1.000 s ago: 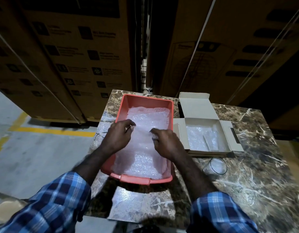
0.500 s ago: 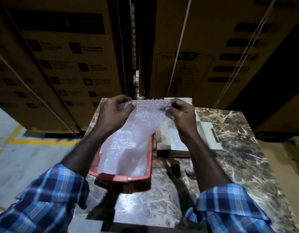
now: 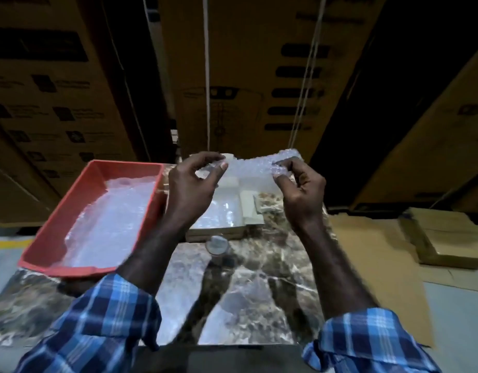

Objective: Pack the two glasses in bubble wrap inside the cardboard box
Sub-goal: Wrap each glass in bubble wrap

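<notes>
**Bubble wrap stretched between two pinching hands above the open box**

Held up at the far side of the brown marble-patterned tabletop [image 3: 248, 297]: a clear, crinkled sheet of bubble wrap [image 3: 252, 168], pulled roughly level between both hands. Left hand [image 3: 190, 188] raised with the back toward the camera, thumb and forefinger closed on the sheet's left edge, remaining fingers curled loosely beneath. Right hand [image 3: 302, 192] level with it, fingertips pinched over the sheet's right edge, knuckles bent, wrist angled inward. Both forearms bare and reaching forward, with blue-and-white plaid sleeves [image 3: 108, 316] pushed up near the elbows.

Directly beneath the stretched sheet: a small open cardboard box [image 3: 248, 205] with pale flaps, more clear wrap lying inside it; whether a glass sits within, cannot tell. Just nearer than the box, below and between the two wrists: a clear drinking glass [image 3: 217, 244] standing on the marble, unwrapped, apart from both hands. Left of the left-hand pinch, beyond the forearm: a shallow red-orange plastic tray [image 3: 92, 184] holding a further pile of clear bubble wrap. Behind the grip, tall stacks of large brown cartons [image 3: 246, 76]. Right of the right-hand pinch, off the table, flattened cardboard sheets [image 3: 445, 238] on the floor.
</notes>
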Tool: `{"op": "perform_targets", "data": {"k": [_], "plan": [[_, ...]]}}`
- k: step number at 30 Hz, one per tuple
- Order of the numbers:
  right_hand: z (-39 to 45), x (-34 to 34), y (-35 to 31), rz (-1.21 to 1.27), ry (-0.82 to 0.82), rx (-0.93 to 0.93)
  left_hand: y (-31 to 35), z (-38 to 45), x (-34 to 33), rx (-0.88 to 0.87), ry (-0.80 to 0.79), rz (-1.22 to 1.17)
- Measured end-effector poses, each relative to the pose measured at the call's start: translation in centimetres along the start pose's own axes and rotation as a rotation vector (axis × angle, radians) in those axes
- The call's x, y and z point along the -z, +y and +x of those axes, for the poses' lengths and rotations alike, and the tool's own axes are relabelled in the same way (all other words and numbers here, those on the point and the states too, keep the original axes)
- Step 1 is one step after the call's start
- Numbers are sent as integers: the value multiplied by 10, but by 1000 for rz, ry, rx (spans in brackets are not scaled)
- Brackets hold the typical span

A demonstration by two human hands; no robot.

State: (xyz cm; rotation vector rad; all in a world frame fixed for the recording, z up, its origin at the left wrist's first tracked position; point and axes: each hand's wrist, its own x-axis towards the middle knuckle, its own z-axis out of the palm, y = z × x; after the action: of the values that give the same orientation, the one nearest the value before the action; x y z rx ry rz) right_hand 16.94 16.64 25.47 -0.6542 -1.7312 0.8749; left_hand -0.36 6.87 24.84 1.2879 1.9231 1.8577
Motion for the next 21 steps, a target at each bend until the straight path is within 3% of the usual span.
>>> {"op": "perform_targets", "data": {"k": [6,16,21], "plan": [[-51,73,51,-104,69,-74,-10,-62,-76,133,-139,-58],[-168,100,136,-93,-15,-710,-85,-159,-120,337,-353,128],[-206,103,155,-137,-161,-797,-100,-182,-117,500,-422,143]]}}
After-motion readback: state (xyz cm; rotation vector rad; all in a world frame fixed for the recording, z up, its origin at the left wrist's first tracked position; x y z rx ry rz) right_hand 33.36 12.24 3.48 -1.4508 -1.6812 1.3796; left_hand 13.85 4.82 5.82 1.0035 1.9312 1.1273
